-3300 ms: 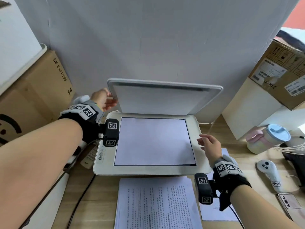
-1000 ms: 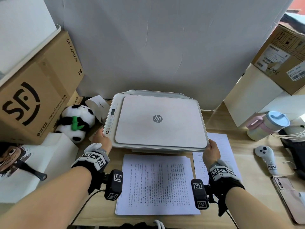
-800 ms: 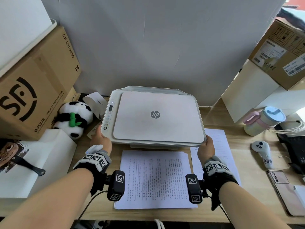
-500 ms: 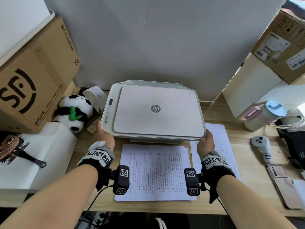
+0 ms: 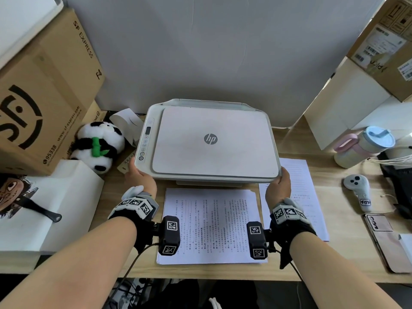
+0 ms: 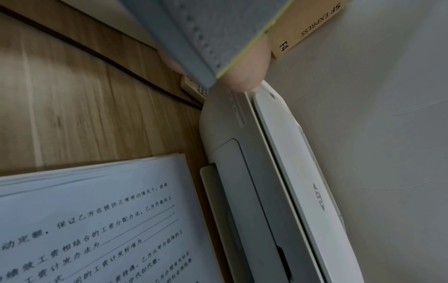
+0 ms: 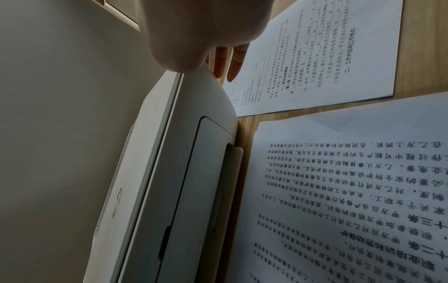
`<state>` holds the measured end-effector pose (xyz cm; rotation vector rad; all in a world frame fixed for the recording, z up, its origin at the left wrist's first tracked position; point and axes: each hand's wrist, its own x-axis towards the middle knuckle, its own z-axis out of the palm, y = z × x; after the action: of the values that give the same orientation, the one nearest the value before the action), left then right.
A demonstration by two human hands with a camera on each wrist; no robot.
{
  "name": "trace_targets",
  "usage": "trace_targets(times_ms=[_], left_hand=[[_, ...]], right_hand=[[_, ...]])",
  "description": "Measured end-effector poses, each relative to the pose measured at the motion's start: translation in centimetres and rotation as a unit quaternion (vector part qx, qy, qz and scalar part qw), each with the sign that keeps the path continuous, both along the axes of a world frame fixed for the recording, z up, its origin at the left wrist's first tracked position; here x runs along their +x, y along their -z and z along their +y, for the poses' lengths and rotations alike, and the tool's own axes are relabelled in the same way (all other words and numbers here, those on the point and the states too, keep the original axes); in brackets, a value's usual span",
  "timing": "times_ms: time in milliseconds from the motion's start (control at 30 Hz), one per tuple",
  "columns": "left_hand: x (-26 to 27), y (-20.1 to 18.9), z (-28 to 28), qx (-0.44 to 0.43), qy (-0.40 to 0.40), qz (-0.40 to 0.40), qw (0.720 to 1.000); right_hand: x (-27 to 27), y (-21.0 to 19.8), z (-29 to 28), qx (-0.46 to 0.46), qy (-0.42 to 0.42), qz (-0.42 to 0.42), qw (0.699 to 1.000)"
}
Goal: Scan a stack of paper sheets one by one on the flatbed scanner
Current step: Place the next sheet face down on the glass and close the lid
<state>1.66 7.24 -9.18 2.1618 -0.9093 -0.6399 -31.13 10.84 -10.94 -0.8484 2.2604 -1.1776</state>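
The white HP flatbed scanner (image 5: 211, 141) sits at the middle of the desk with its lid down. My left hand (image 5: 140, 179) rests against its front left corner, the thumb lying along the left side; its other fingers are hidden. My right hand (image 5: 278, 186) is pressed to the front right corner. In the right wrist view its fingers (image 7: 221, 61) lie straight beside the scanner (image 7: 169, 172). A stack of printed sheets (image 5: 211, 224) lies in front of the scanner, between my wrists. One separate printed sheet (image 5: 298, 186) lies to the right, under my right hand.
An SF Express carton (image 5: 40, 97) and a plush panda (image 5: 98, 148) crowd the left, with a white box (image 5: 44, 208) in front of them. On the right are a lidded cup (image 5: 361, 146), a white controller (image 5: 359, 190), a phone (image 5: 388, 239) and stacked boxes (image 5: 347, 108).
The lid, up over a sheet on the glass 3.3 s ago, is now down. Both hands moved to the scanner's front corners and have stayed there over the last second.
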Motion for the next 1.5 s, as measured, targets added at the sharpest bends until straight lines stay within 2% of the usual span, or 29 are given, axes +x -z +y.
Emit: trace_targets(times_ms=[733, 1500], left_hand=[[0.03, 0.13, 0.17, 0.007, 0.006, -0.005, 1.000], [0.38, 0.66, -0.05, -0.032, 0.011, -0.004, 0.999]], right_hand=[[-0.28, 0.91, 0.06, -0.020, 0.003, -0.008, 1.000], [-0.09, 0.76, 0.05, -0.017, 0.015, -0.015, 1.000]])
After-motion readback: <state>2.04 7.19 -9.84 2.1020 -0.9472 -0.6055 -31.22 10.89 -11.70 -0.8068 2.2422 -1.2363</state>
